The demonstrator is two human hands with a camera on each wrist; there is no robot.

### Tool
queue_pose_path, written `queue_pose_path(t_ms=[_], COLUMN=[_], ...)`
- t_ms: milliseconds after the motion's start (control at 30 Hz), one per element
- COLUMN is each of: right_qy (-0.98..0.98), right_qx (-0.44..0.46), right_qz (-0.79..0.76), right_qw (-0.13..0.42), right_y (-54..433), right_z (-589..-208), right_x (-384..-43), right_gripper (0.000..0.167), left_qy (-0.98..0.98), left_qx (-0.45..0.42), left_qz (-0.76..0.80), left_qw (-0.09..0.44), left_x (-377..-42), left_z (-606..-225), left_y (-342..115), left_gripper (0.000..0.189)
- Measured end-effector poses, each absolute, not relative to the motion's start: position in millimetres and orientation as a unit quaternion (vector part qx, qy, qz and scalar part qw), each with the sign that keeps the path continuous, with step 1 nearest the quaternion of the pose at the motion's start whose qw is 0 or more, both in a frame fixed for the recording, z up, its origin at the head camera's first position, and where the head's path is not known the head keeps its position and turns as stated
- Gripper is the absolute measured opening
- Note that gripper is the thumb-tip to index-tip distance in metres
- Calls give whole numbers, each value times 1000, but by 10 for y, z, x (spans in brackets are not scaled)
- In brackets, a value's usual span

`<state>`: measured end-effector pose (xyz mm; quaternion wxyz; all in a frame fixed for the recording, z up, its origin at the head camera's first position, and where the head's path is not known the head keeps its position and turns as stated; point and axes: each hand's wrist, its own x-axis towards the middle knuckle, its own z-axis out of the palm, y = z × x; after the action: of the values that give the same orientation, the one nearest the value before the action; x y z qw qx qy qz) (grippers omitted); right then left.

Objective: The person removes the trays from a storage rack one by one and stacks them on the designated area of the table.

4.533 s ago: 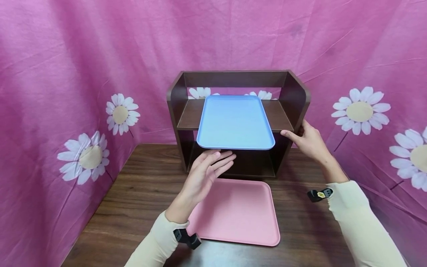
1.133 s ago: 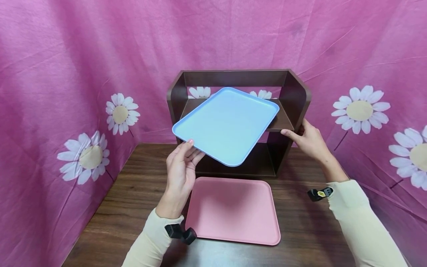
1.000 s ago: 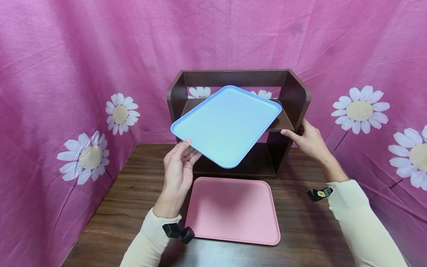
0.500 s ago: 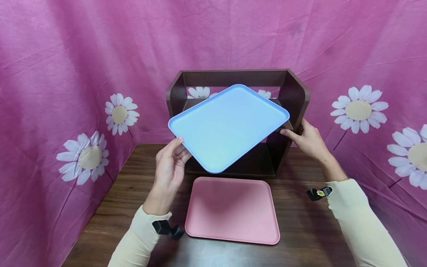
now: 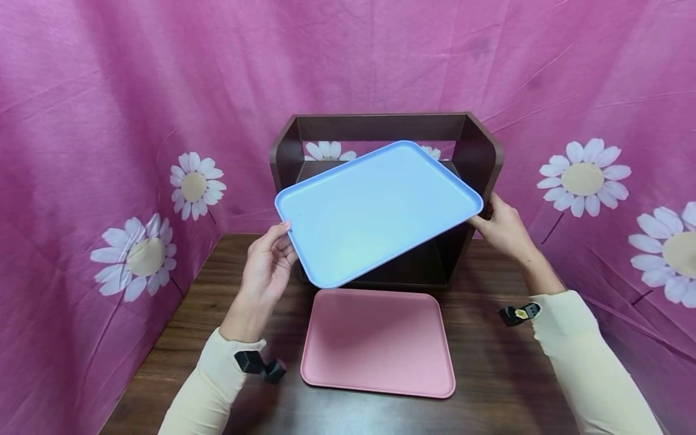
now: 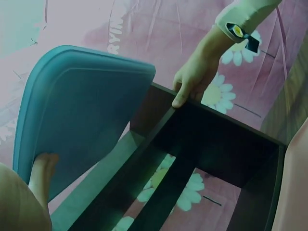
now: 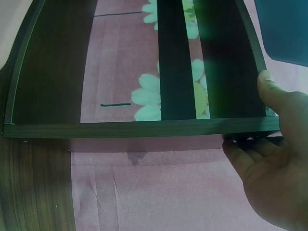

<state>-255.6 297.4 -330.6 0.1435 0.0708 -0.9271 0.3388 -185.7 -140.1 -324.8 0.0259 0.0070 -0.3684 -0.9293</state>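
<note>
My left hand (image 5: pixel 264 266) pinches a light blue rectangular tray (image 5: pixel 380 211) by its left edge, thumb near the rim and the other fingers beneath. The tray is turned at an angle in front of a dark brown two-tier shelf unit (image 5: pixel 380 128) and hides much of its middle board. Its underside appears in the left wrist view. My right hand (image 5: pixel 505 232) grips the unit's right side panel; in the right wrist view the thumb lies at the shelf's front and the fingers curl behind the panel (image 7: pixel 144 129).
A pink tray (image 5: pixel 380 344) lies flat on the wooden table (image 5: pixel 206 326) in front of the unit. Behind everything hangs a pink cloth (image 5: pixel 380 54) printed with white daisies.
Earlier the blue tray rested straight on the upper shelf, my left hand just below it. Since then my left hand has gripped it, moved left and turned it. My right hand has stayed put.
</note>
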Motion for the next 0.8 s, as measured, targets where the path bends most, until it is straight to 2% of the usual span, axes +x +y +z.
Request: queue_pose_path(t_ms=[167,400,667,800], right_qy=[-927,-925,-923,-925], right_qx=[69,87,86,78], right_qz=[341,330,335,338], right_qw=[143,169,165,155], right_y=[2979,2995,3009,2996], right_z=[-3307,-3316,-3309,-3308], right_x=[-2572,-2571,-2567,-2560], right_gripper=[59,44,47,54], left_qy=[-368,-387,-378,-375], left_qx=[7,13,1,-5], left_qz=[-930,-922,-926,-926], left_qw=[13,1,-19,-33], left_x=[-1907,-1966,-1996,-2008], left_z=[-3257,-3312,-3371,-3396], left_y=[-1456,-1536,-1614,-1640], left_gripper=[33,35,36,35])
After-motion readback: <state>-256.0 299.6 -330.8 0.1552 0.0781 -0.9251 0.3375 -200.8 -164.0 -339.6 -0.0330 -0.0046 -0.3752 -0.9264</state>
